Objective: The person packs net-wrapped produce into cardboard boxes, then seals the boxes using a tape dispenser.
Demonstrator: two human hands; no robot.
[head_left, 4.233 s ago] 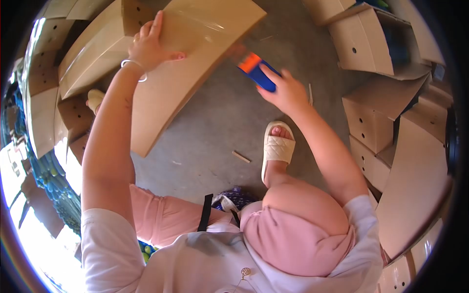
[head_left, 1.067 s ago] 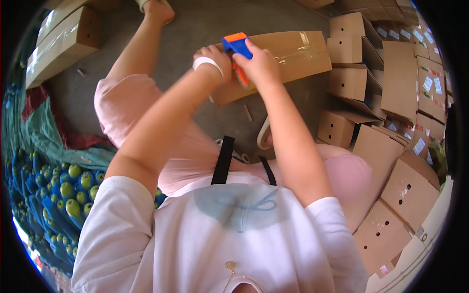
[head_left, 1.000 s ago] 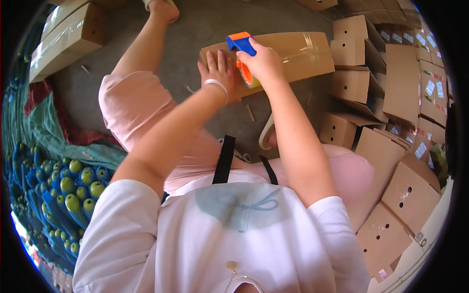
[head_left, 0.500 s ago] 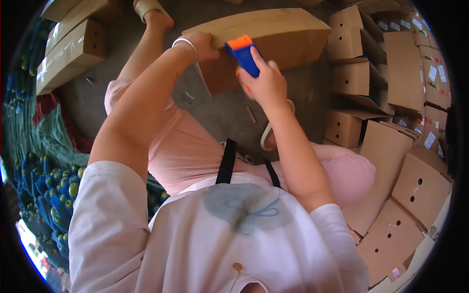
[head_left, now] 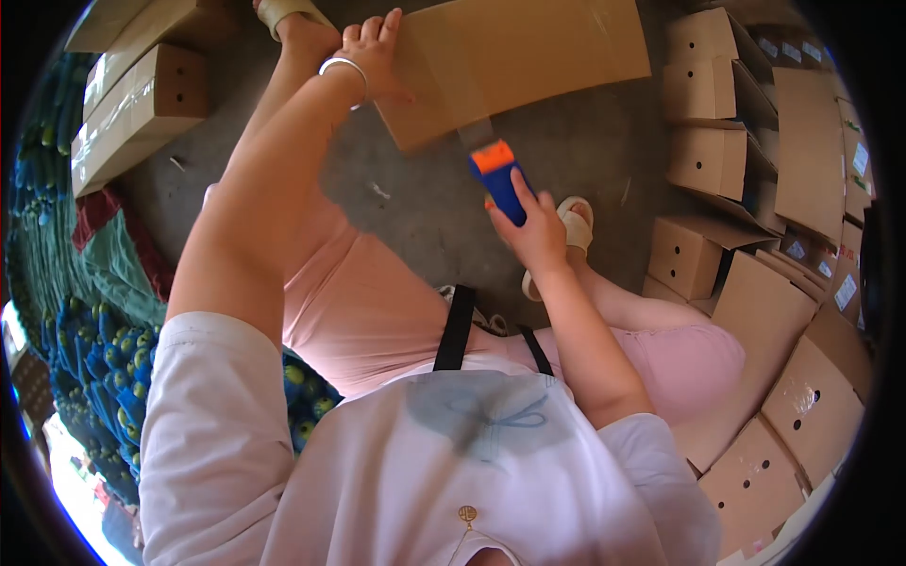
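Note:
A cardboard box (head_left: 528, 71) lies on the floor in front of me, its broad face turned up. My left hand (head_left: 374, 64) is at the box's left end, fingers spread, with the thumb against the cardboard. In my right hand (head_left: 538, 236) is a blue tape dispenser (head_left: 505, 189) with an orange front, held nearer my body than the box. A strip of clear tape (head_left: 477, 134) stretches between the dispenser and the box's near edge.
Open and closed cardboard boxes (head_left: 708, 160) are stacked on the right. Taped boxes (head_left: 142, 118) stand at the upper left. Green fruit in blue netting (head_left: 104, 377) is piled at the left, beside a green and dark red cloth (head_left: 118, 245). Small scraps lie on the floor (head_left: 396, 217).
The tape dispenser has come back from the box toward my body, drawing out tape. The box has tipped, showing more of its broad face. My left hand's fingers have spread.

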